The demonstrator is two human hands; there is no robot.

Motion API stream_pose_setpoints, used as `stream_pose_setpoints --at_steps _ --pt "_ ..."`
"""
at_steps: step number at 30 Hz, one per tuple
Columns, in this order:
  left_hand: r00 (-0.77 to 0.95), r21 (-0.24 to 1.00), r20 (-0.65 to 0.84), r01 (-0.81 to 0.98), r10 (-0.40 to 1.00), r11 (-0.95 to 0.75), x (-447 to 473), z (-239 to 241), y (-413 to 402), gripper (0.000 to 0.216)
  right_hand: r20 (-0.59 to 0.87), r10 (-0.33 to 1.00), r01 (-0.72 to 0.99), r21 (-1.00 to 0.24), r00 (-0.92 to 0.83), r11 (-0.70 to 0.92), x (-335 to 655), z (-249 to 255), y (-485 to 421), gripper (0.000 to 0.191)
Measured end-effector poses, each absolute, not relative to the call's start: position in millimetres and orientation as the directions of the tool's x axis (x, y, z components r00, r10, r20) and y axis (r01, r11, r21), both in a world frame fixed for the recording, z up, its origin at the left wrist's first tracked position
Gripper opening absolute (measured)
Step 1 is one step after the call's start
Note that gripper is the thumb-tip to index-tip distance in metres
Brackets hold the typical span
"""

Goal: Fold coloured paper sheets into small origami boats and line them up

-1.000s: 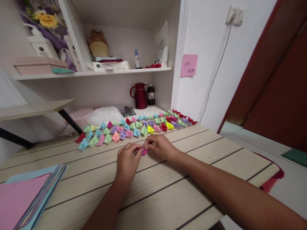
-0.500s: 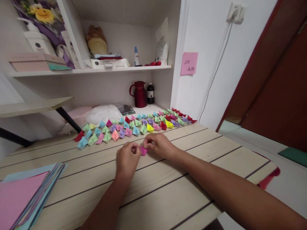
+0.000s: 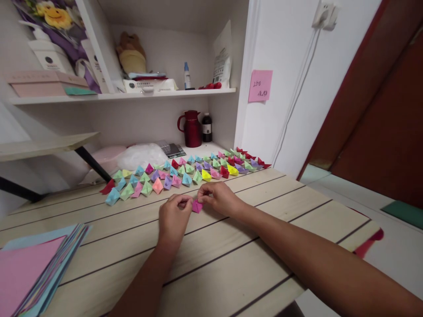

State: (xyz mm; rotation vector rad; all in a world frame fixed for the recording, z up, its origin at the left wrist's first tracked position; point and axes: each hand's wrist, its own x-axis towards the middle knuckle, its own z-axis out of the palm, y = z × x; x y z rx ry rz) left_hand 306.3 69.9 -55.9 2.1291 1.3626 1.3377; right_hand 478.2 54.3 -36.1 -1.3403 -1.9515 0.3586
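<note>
Head view: left hand [image 3: 173,219] eases back, paper piece [image 3: 197,207] shows more

Noted from where I stand: a second ago the fingertips of both hands met closely at the bright pink paper piece, hiding part of it. Since then the left fingertips have slid a little outward, to its left edge, and more of its folded face is visible.

Right hand [image 3: 218,199]: thumb and finger pinch the piece at its upper right; little change there. Left hand: thumb and forefinger brought together, right at the edge; cannot tell whether they grip it or merely touch.

Position: the piece sits between the two sets of fingertips, low over the table [image 3: 211,259]. Beyond the fingers, rows of folded paper shapes [image 3: 187,179]; to their left and nearer the body, a stack of paper [image 3: 29,268]. Neither is touched.

Reading (judgement): a change of grip partway through shaping; the right pinch probably steadies the piece, which is not yet released.
</note>
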Motion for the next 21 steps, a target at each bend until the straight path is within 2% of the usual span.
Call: stream_pose_setpoints --at_steps 11,21 --pt "0.18 0.622 0.575 0.538 0.798 -0.569 307.1 -53.8 66.0 0.01 0.403 0.897 0.685 -0.603 -0.182 0.41 478.1 -35.6 53.2 0.007" --pt "0.226 0.518 0.615 0.607 0.756 -0.603 309.9 -58.8 69.6 0.007 0.41 0.891 0.691 -0.587 -0.194 0.421 477.0 -33.8 51.5 0.007"
